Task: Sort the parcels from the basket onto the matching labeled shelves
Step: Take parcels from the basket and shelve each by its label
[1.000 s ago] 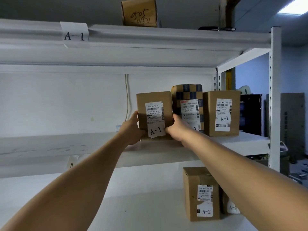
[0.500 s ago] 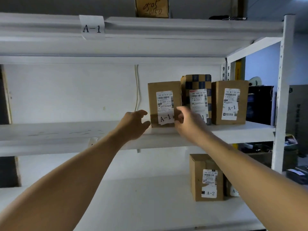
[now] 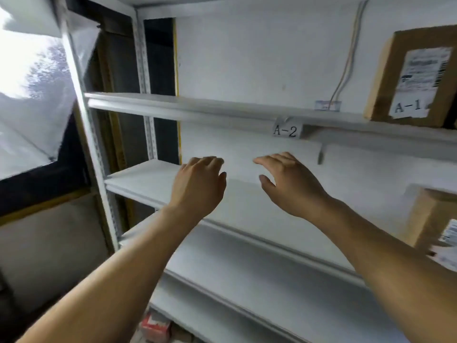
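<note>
Brown cardboard parcel marked A-1 (image 3: pixel 413 75) stands on the white metal shelf (image 3: pixel 222 106) at far right, so we judge it sorted. Our left hand (image 3: pixel 197 186) and right hand (image 3: pixel 289 184) hang released, holding nothing. The basket is out of view; we cannot tell what remains.

A single head-worn view looks forward and slightly up, tilted, at close range into a white metal shelving unit (image 3: pixel 222 112). Both bare forearms reach in from the bottom edge. A brown cardboard parcel marked A-1 (image 3: pixel 410 75) is cut off by the right edge.
</note>
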